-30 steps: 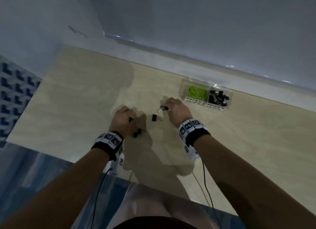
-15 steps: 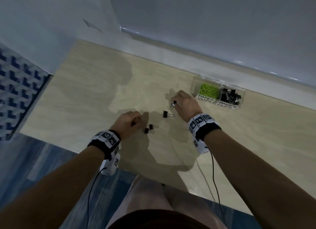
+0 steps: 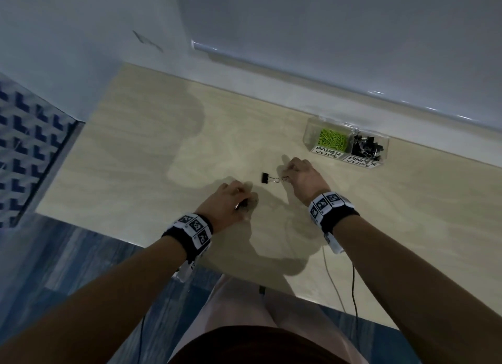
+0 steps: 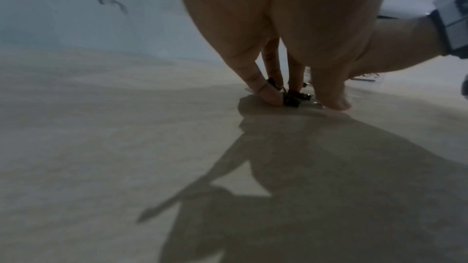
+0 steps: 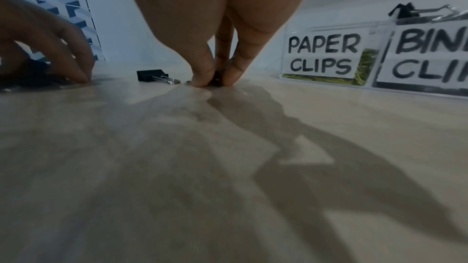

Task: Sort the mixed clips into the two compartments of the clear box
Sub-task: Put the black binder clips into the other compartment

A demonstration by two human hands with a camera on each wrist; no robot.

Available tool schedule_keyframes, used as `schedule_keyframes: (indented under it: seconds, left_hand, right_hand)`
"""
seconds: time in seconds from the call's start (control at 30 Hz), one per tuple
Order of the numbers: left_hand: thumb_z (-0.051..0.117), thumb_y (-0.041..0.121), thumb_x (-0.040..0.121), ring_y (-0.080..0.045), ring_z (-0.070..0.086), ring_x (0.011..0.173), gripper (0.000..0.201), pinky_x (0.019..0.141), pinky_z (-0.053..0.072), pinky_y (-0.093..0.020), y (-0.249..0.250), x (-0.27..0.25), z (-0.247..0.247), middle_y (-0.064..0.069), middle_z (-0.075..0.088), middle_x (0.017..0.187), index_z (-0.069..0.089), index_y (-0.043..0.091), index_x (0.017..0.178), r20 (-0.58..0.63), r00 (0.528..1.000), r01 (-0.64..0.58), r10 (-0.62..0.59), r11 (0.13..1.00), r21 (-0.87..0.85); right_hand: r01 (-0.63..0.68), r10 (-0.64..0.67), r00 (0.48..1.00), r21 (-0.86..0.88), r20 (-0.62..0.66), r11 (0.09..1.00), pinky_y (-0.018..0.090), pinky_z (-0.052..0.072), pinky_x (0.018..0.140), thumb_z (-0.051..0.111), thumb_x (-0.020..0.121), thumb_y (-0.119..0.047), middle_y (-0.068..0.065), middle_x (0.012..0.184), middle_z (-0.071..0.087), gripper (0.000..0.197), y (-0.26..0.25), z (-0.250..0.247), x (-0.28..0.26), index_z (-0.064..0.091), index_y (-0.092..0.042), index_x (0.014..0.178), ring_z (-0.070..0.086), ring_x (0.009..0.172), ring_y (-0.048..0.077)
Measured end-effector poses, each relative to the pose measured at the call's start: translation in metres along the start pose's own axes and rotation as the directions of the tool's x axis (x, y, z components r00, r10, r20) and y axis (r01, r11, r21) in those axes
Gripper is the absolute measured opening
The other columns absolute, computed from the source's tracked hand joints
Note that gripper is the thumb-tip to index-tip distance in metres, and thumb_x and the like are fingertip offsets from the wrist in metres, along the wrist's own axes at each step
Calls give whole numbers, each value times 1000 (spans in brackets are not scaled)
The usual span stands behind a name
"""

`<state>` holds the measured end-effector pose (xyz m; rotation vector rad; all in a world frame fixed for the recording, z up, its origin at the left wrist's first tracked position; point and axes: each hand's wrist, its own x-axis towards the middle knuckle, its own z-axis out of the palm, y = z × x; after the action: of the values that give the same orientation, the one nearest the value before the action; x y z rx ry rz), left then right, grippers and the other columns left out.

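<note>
Right hand (image 5: pixel 217 27): fingertips (image 5: pixel 202 79) pinched on a black binder clip (image 5: pixel 215 83) on the table (image 3: pixel 163 146). Left hand (image 3: pixel 228 203): fingers curled round binder clips (image 4: pixel 291 99) on the tabletop. One loose clip (image 3: pixel 267 178) lies between the hands. The clear box (image 3: pixel 346 143) stands beyond, near the right hand.

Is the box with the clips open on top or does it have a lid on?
Open, it seems. In the right wrist view a binder clip pokes above the clear box, and no lid shows on it in the head view.
</note>
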<state>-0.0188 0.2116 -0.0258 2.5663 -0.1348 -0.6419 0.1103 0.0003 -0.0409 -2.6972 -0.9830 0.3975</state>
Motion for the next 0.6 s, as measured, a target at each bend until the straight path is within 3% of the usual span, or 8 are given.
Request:
schedule_keyframes:
  seconds: [0.2,0.33,0.43,0.5,0.6]
  left_hand:
    - [61,25,87,-28,49,105,41,88,41,-33,9,5,0,-10,49,116,54,13,125,-9,1000,25,-25,1000,-16]
    - [65,23,83,-28,53,91,25,76,41,-31,9,4,0,-11,53,101,62,6,100,-88,996,5,-8,999,-40]
    - [65,16,82,-30,54,83,14,70,43,-32,11,2,2,-12,54,94,62,3,87,-127,992,-19,13,999,-44]
    - [64,13,82,-31,54,81,13,68,43,-33,12,0,3,-13,54,93,61,2,88,-149,989,-27,19,999,-47]
    - [60,14,86,-30,53,88,23,72,41,-31,15,-1,6,-12,53,103,57,4,106,-158,987,10,-19,998,-61]
  right_hand:
    - [-79,79,997,13,-12,997,43,53,71,60,80,3,19,97,56,17,-4,6,-17,68,1,95,51,91,38]
    - [-136,155,985,216,-73,967,43,51,77,57,84,-6,20,98,57,18,-12,0,-17,69,0,97,54,90,38]
    - [-77,110,989,289,-99,954,42,50,80,56,86,-9,19,100,57,18,-34,-5,-3,69,-1,97,54,92,36]
    - [-23,32,999,256,-30,966,43,48,83,54,88,-10,19,107,56,21,-49,-3,8,68,-1,101,50,99,36]
    - [3,-17,988,92,151,996,42,44,92,48,90,-5,17,125,48,26,-57,5,12,62,-3,112,39,115,35]
